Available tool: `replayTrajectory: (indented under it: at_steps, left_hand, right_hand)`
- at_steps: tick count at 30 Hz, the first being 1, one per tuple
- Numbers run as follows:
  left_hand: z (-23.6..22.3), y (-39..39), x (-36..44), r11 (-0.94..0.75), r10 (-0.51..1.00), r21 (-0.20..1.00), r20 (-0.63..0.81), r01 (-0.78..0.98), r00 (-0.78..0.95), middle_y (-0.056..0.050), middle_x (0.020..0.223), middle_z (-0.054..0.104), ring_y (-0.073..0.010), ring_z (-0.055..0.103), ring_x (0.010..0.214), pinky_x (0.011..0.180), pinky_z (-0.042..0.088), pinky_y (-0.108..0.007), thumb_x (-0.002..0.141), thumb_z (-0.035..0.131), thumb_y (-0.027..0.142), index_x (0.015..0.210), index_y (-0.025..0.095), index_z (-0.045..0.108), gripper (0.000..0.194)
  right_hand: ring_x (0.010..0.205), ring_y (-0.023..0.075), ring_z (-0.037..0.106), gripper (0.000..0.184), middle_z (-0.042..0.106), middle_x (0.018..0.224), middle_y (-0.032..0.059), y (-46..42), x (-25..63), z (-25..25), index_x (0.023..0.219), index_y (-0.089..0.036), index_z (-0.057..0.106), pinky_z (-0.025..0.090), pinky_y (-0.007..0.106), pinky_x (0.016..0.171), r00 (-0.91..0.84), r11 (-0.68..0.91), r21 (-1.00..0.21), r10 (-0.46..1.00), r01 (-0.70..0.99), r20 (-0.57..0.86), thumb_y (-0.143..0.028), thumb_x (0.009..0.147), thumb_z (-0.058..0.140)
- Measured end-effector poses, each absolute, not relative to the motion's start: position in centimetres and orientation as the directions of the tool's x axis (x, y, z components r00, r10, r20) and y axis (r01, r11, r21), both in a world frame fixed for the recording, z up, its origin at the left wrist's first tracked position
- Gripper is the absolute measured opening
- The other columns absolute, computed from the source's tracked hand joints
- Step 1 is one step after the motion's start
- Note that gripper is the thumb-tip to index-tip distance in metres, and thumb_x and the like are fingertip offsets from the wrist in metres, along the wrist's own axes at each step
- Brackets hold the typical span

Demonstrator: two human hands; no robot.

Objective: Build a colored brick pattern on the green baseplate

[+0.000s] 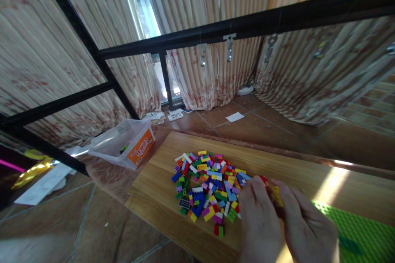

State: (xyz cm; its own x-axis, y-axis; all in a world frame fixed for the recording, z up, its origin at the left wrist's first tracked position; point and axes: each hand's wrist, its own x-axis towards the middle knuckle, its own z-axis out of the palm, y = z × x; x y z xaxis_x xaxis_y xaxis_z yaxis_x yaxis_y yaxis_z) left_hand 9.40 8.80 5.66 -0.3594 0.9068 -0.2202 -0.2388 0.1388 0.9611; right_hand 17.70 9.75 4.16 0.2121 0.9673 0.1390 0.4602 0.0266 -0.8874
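My left hand [259, 213] and my right hand [305, 218] are close together over the wooden tabletop, at the right edge of a pile of toy building bricks [212, 189]. A red brick [264, 180] shows at the fingertips of my left hand, whose fingers are bent closed. Between the two hands a yellow brick [277, 197] sits against the curled fingers of my right hand. My fingers cover most of both bricks, so I cannot tell whether they are joined. A green studded baseplate [370, 230] lies to the right, partly behind my right hand.
A clear plastic bin [114, 160] with an orange label stands left of the wooden tabletop [154, 185], with a few bricks inside. Black metal bars [185, 37] and striped curtains [200, 0] rise behind. Papers [235, 117] lie on the tiled floor.
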Motion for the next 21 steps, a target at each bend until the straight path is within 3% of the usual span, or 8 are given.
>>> replayTrajectory:
  at_steps: [2,4,8,11,14,16,18,21]
  left_hand:
    - [6.2,9.4,7.8,0.180,0.867,0.944,-0.285,-0.277,-0.408,-0.007,0.073,0.060,-0.0155,0.051,0.066,0.058,0.040,-0.025,0.088,0.034,0.054,0.070,0.018,0.055,0.045]
    - [6.8,9.7,6.1,0.236,0.847,0.902,-0.373,-0.361,-0.379,-0.001,0.058,0.052,-0.0091,0.040,0.048,0.044,0.028,-0.020,0.086,0.037,0.055,0.065,0.016,0.053,0.047]
    - [7.4,9.5,3.8,0.316,0.876,0.833,-0.440,-0.454,-0.199,0.004,0.046,0.042,-0.0047,0.028,0.036,0.037,0.015,-0.018,0.080,0.045,0.053,0.066,0.015,0.054,0.042]
    - [7.3,9.2,3.1,0.373,0.880,0.827,-0.459,-0.420,-0.122,0.004,0.043,0.042,-0.0037,0.027,0.034,0.037,0.013,-0.017,0.077,0.048,0.055,0.064,0.015,0.056,0.043]
    - [7.4,9.0,2.8,0.408,0.876,0.834,-0.472,-0.371,-0.100,0.004,0.041,0.041,-0.0032,0.024,0.032,0.036,0.011,-0.017,0.077,0.047,0.058,0.062,0.015,0.056,0.047]
    - [7.4,8.9,2.8,0.436,0.873,0.837,-0.483,-0.330,-0.070,0.005,0.039,0.039,-0.0033,0.023,0.032,0.036,0.011,-0.018,0.078,0.045,0.060,0.061,0.015,0.056,0.050]
    - [7.5,8.9,2.9,0.457,0.874,0.843,-0.484,-0.284,-0.030,0.005,0.039,0.039,-0.0035,0.024,0.032,0.036,0.011,-0.018,0.077,0.048,0.060,0.059,0.015,0.055,0.049]
    - [7.4,9.0,3.1,0.466,0.879,0.855,-0.478,-0.229,0.005,0.004,0.040,0.040,-0.0038,0.026,0.033,0.036,0.013,-0.018,0.077,0.050,0.058,0.057,0.016,0.053,0.047]
  right_hand:
    - [0.088,0.0248,0.070,0.041,0.075,0.097,0.0030,9.9,17.4,3.9,0.097,-0.025,0.072,0.057,0.031,0.071,0.113,0.056,-0.850,0.984,0.524,0.135,-0.055,0.083,0.048]
    - [0.083,0.0242,0.071,0.041,0.075,0.096,0.0020,9.8,17.0,3.5,0.100,-0.027,0.071,0.056,0.031,0.068,0.015,0.102,-0.776,0.990,0.622,0.142,-0.054,0.086,0.044]
    - [0.062,0.0248,0.071,0.043,0.076,0.076,0.0032,9.3,15.6,3.0,0.109,-0.029,0.068,0.051,0.032,0.054,-0.152,0.197,-0.580,0.980,0.790,0.126,-0.051,0.091,0.035]
    - [0.058,0.0247,0.070,0.044,0.075,0.075,0.0036,9.2,15.0,3.4,0.116,-0.030,0.064,0.049,0.032,0.051,-0.197,0.207,-0.576,0.977,0.790,0.081,-0.048,0.093,0.032]
    - [0.073,0.0241,0.071,0.044,0.075,0.088,0.0056,9.5,15.1,4.0,0.116,-0.027,0.064,0.053,0.031,0.061,-0.146,0.174,-0.728,0.984,0.663,0.102,-0.047,0.093,0.032]
    - [0.081,0.0227,0.071,0.043,0.075,0.092,0.0061,9.7,15.2,4.4,0.116,-0.024,0.063,0.054,0.029,0.065,-0.130,0.153,-0.862,0.986,0.484,0.102,-0.047,0.092,0.037]
    - [0.078,0.0207,0.070,0.043,0.074,0.087,0.0055,9.7,15.0,4.9,0.119,-0.021,0.061,0.054,0.027,0.063,-0.144,0.102,-0.959,0.987,0.263,0.065,-0.047,0.090,0.042]
    - [0.064,0.0179,0.068,0.041,0.073,0.075,0.0036,9.8,14.6,5.4,0.115,-0.019,0.062,0.054,0.026,0.059,-0.214,0.000,-1.000,0.977,-0.015,0.003,-0.046,0.085,0.054]
